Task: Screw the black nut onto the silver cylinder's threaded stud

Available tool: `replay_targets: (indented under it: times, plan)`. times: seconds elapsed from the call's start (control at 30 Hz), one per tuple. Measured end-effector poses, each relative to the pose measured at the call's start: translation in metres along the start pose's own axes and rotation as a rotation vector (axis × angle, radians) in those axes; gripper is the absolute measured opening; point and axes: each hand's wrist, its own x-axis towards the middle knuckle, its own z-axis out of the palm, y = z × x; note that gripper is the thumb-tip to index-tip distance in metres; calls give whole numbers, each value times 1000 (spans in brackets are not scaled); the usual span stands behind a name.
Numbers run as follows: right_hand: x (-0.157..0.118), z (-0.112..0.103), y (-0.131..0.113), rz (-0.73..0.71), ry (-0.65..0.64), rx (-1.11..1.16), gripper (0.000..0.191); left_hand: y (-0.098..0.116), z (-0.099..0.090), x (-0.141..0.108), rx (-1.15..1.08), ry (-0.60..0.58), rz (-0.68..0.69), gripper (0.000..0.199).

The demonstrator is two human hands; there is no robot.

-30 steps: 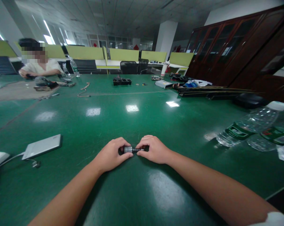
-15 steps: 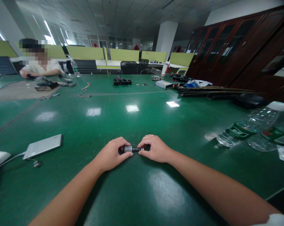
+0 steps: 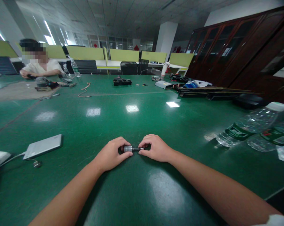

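Just above or on the green tabletop [image 3: 130, 122], a small silver cylinder with a thin dark shaft [image 3: 128, 148] lies level between my hands; it resembles a small motor, but I cannot tell its exact kind. My left hand [image 3: 113, 153] grips the cylinder from the left, thumb in front and fingers behind, hiding its left end. On the other side, my right hand [image 3: 155, 148] has its thumb and fingertips closed round the far end of the shaft. A short stretch of dark shaft shows between the two sets of fingertips.
A silver power bank [image 3: 44, 146] with a white cable lies at left. Two clear bottles [image 3: 238, 131] stand at right. Further back are a black tray [image 3: 122, 81], long black strips [image 3: 203, 92] and a brown cord [image 3: 84, 91]. Another person [image 3: 41, 64] sits at far left.
My right fingertips have shifted very slightly to the right along the shaft, baring a little more of it. My left hand and the cylinder have stayed in place.
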Motion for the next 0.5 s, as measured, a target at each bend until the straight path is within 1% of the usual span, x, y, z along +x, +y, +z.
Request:
replay_targets:
  times: [0.27, 0.5]
  plan:
    - [0, -2, 2, 12, 3, -22, 8, -1, 0, 0, -8, 22, 11, 21]
    - [-1, -5, 3, 34, -1, -23, 7, -1, 0, 0, -8, 16, 2, 19]
